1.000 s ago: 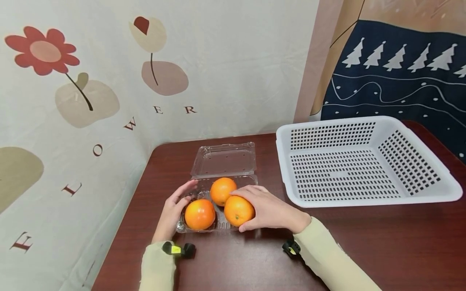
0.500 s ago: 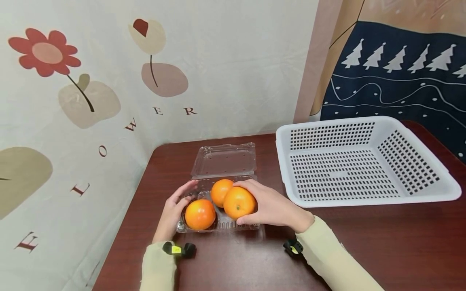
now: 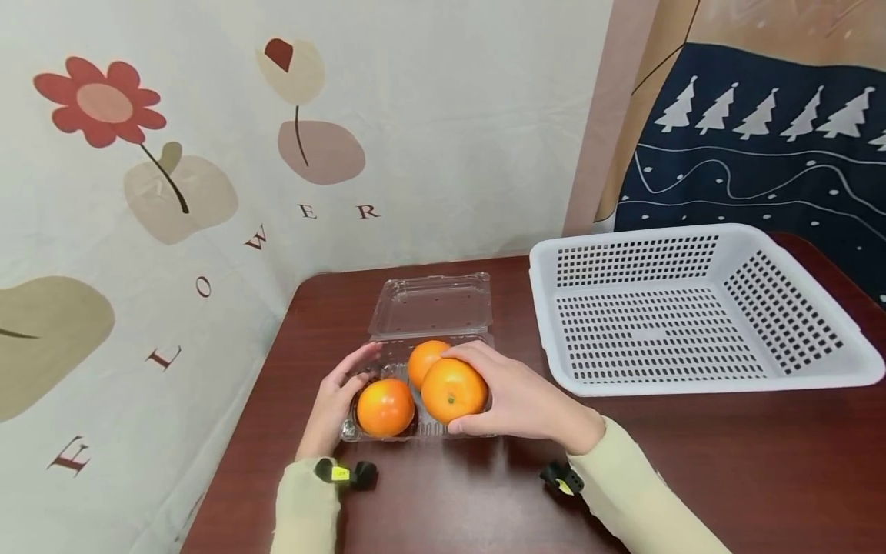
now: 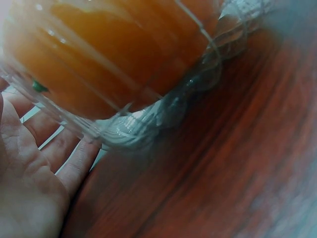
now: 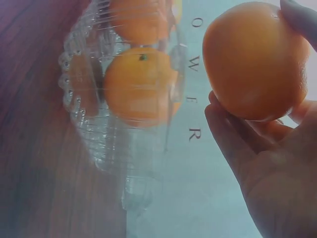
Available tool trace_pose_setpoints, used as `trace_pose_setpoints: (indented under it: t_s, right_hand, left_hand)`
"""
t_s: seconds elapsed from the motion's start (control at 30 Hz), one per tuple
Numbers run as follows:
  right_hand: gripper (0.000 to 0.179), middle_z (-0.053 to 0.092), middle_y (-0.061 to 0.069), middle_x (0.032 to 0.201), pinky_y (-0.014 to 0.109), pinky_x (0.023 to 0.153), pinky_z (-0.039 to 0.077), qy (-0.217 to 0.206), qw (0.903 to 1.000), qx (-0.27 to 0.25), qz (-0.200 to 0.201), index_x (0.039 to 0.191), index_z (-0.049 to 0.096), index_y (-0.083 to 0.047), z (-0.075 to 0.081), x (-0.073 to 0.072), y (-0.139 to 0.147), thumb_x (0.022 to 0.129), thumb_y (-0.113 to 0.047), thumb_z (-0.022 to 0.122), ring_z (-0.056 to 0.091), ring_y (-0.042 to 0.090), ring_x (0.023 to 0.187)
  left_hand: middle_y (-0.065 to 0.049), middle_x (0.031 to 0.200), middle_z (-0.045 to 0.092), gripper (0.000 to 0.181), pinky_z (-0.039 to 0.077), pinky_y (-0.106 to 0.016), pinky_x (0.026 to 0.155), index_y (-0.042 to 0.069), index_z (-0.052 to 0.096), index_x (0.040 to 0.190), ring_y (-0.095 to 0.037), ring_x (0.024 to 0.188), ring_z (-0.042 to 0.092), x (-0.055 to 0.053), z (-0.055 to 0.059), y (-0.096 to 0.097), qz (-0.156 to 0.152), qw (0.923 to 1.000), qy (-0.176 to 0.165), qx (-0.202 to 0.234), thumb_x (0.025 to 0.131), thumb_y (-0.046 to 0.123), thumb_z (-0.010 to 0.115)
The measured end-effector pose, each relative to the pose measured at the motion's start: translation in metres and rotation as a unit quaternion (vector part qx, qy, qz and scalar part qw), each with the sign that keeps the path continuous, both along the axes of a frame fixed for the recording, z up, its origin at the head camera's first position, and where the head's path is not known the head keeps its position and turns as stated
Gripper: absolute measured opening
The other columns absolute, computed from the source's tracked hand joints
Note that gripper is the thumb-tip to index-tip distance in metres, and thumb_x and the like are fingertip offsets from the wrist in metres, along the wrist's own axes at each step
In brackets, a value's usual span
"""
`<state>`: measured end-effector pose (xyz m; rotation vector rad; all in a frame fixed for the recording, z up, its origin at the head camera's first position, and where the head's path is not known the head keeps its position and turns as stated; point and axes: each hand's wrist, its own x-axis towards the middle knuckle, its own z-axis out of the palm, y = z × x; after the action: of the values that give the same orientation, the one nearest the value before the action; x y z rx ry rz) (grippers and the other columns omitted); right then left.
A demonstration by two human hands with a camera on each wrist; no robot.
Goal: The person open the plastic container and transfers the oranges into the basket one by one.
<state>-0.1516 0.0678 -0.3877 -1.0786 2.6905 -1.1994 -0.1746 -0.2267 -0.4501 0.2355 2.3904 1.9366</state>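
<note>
My right hand (image 3: 519, 396) grips an orange (image 3: 453, 391) between thumb and fingers. In the right wrist view that orange (image 5: 255, 62) is raised above the rim of a clear plastic clamshell box (image 3: 429, 429). Two other oranges sit inside the box, one at its left (image 3: 385, 408) and one at the back (image 3: 425, 360), partly covered by the held one. My left hand (image 3: 331, 408) rests along the box's left side, with its thumb at the rim. In the left wrist view its fingers (image 4: 77, 161) lie fairly straight against the outer wall; their tips are partly hidden.
The box's hinged lid (image 3: 432, 306) lies folded back on the dark red wooden table (image 3: 429, 500). A large white perforated basket (image 3: 651, 335) stands at the right. Behind the table hangs a flower-printed cloth (image 3: 443, 138).
My right hand has lifted its orange up out of the front right of the box. The left hand keeps its place on the box while the head view has shifted slightly.
</note>
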Motion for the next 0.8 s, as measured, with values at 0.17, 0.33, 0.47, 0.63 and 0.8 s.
trace_pose_setpoints:
  t_s: [0.17, 0.33, 0.47, 0.63, 0.8]
  right_hand:
    - [0.072, 0.039, -0.017, 0.12, 0.027, 0.075, 0.046, 0.017, 0.9999, 0.001, 0.001, 0.129, 0.038, -0.031, 0.007, 0.001, 0.003, 0.068, -0.059, 0.064, 0.049, 0.001, 0.094]
    - [0.069, 0.039, -0.021, 0.117, 0.024, 0.074, 0.046, 0.051, 0.9986, 0.003, -0.014, 0.127, 0.04, -0.033, 0.016, 0.002, 0.01, 0.067, -0.062, 0.062, 0.047, -0.003, 0.094]
    - [0.068, 0.039, -0.024, 0.117, 0.022, 0.075, 0.046, 0.055, 0.9978, -0.008, -0.036, 0.125, 0.04, -0.036, 0.022, 0.003, 0.016, 0.065, -0.061, 0.064, 0.047, -0.005, 0.094]
    - [0.07, 0.038, -0.025, 0.117, 0.024, 0.076, 0.046, 0.061, 0.9959, -0.018, -0.064, 0.125, 0.039, -0.04, 0.03, 0.006, 0.022, 0.064, -0.059, 0.067, 0.046, -0.006, 0.094]
    - [0.072, 0.039, -0.02, 0.118, 0.029, 0.076, 0.045, 0.072, 0.9941, -0.031, -0.076, 0.126, 0.041, -0.035, 0.039, 0.008, 0.032, 0.064, -0.057, 0.069, 0.047, -0.001, 0.094]
  left_hand:
    - [-0.009, 0.132, 0.045, 0.041, 0.039, -0.025, 0.094, 0.013, 0.045, 0.131, -0.025, 0.12, 0.041, 0.003, 0.005, 0.002, 0.003, 1.0, 0.004, -0.001, 0.092, 0.002, 0.04]
    - [-0.01, 0.132, 0.044, 0.041, 0.037, -0.033, 0.096, 0.012, 0.045, 0.131, -0.026, 0.12, 0.04, 0.003, 0.005, 0.003, 0.0, 1.0, 0.009, 0.002, 0.092, 0.001, 0.04]
    - [-0.009, 0.133, 0.044, 0.041, 0.037, -0.035, 0.096, 0.013, 0.045, 0.131, -0.024, 0.121, 0.04, 0.001, 0.0, 0.002, -0.002, 0.9999, 0.014, 0.004, 0.092, 0.001, 0.04]
    - [-0.006, 0.133, 0.044, 0.042, 0.038, -0.03, 0.095, 0.016, 0.045, 0.132, -0.022, 0.121, 0.04, -0.002, -0.009, -0.003, -0.007, 0.9997, 0.019, 0.01, 0.093, 0.003, 0.041]
    - [-0.004, 0.133, 0.045, 0.041, 0.038, -0.028, 0.095, 0.019, 0.045, 0.131, -0.02, 0.12, 0.041, -0.003, -0.012, -0.005, -0.004, 0.9998, 0.019, 0.007, 0.093, 0.004, 0.041]
